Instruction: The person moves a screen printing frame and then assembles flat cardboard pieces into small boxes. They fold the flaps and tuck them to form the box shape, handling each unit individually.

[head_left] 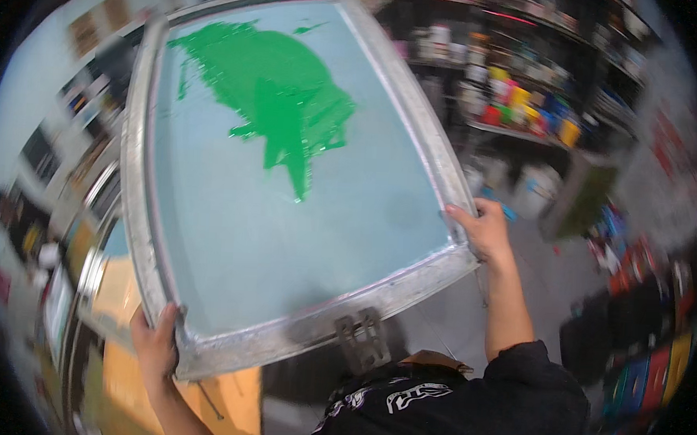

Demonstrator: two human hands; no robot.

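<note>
I hold up a large metal-framed printing screen (pixel 299 254) with pale blue mesh, its far end tilted a little to the left. Thick green ink (pixel 280 88) is spread over the upper part of the mesh, with a drip running toward me. My left hand (pixel 155 341) grips the near left corner, thumb on top of the frame. At the near right corner my right hand (pixel 483 231) is closed round the frame, its thumb on the upper face. A metal hinge clamp (pixel 362 340) is fixed at the middle of the near edge.
Shelves at the back right hold several colourful containers (pixel 520 100). A white bucket (pixel 535 188) stands on the grey floor beneath them. To my left is a bench with a yellow-orange board (pixel 127 379). Dark and coloured boxes (pixel 643 383) stand at the lower right.
</note>
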